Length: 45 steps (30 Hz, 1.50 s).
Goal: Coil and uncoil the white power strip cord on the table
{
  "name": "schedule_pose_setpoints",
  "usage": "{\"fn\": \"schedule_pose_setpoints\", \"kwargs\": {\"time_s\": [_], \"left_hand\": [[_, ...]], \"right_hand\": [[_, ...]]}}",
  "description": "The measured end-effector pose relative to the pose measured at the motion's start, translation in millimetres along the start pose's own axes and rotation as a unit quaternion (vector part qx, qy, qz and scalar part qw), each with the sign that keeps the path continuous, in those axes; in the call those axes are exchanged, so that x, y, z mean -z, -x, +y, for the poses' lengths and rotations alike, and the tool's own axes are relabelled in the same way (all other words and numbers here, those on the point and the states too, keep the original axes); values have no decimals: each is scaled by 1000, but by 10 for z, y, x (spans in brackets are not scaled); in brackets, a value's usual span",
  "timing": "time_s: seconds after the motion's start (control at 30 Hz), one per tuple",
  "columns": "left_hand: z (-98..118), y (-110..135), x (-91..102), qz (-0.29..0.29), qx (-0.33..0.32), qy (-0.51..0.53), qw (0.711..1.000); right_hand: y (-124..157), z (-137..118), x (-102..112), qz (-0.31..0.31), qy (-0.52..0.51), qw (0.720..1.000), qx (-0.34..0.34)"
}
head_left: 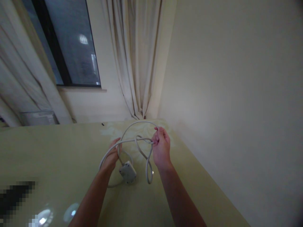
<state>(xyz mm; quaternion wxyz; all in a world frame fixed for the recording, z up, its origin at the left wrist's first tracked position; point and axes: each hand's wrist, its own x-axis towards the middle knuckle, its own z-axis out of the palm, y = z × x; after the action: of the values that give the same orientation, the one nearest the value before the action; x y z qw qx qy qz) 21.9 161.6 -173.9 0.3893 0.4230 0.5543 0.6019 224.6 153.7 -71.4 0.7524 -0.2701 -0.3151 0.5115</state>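
Note:
A white cable (pixel 133 140) hangs in loose loops between my two hands, above a pale yellow-green surface. My right hand (pixel 161 145) is closed on the cable, pinching it near the thumb and fingertips; a twisted loop dangles below these fingers. On the other side, my left hand (pixel 114 155) is closed around the cable, with strands passing over its fingers and back. A squarish white block (pixel 127 172) with small dark spots at its corners hangs from the cable just right of my left wrist. Whether it is a socket or a plug cannot be made out.
The pale yellow-green surface (pixel 71 151) ends against a plain wall (pixel 224 94) on the right. Long curtains (pixel 139 63) hang at the back beside a dark window (pixel 71 44). A small dark object (pixel 102 124) lies at the far edge.

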Motion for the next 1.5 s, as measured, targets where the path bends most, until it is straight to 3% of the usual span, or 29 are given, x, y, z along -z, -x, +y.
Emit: {"fn": "schedule_pose_setpoints", "kwargs": {"time_s": [0.1, 0.2, 0.3, 0.4, 0.47, 0.57, 0.6, 0.63, 0.77, 0.83, 0.97, 1.1, 1.27, 1.37, 1.5], "left_hand": [[152, 58, -31, -52, 23, 6, 998], [331, 121, -55, -140, 48, -34, 988], [582, 232, -18, -211, -45, -153, 964], [912, 403, 64, -235, -158, -231, 931], [1122, 519, 97, -198, -178, -237, 934], [1307, 626, 69, -8, -239, -224, 945], [1326, 638, 46, 16, -255, -226, 940], [1328, 641, 22, -2, -259, -233, 938], [1292, 643, -47, -248, -156, -239, 926], [1302, 660, -53, -285, -132, -216, 925], [1320, 663, -22, -231, -145, -147, 951], [1267, 590, 7, -113, -79, -32, 990], [1283, 528, -5, 5, -45, 145, 988], [1288, 501, 45, 38, -87, 83, 992], [1261, 473, 123, 13, -216, -143, 966]], "right_hand": [[-68, -7, 59, 25, -31, 999, 4], [-136, -33, 122, 51, -57, 997, 2], [-168, -86, 149, 39, -64, 997, 4], [-138, -150, 123, 3, -73, 997, 15], [-87, -186, 85, -28, -88, 996, 6], [11, -215, 16, -83, -106, 990, -33], [42, -215, -6, -99, -109, 988, -46], [67, -212, -24, -112, -112, 986, -55], [89, -185, -53, -117, -131, 982, -63], [62, -198, -42, -93, -157, 981, -72], [35, -328, -8, -60, -206, 974, -77], [92, -485, 9, -58, -181, 981, -37], [125, -468, 19, -82, -168, 982, -22], [89, -373, 32, -90, -146, 985, -22], [73, -237, 35, -126, -43, 991, 29]]}}
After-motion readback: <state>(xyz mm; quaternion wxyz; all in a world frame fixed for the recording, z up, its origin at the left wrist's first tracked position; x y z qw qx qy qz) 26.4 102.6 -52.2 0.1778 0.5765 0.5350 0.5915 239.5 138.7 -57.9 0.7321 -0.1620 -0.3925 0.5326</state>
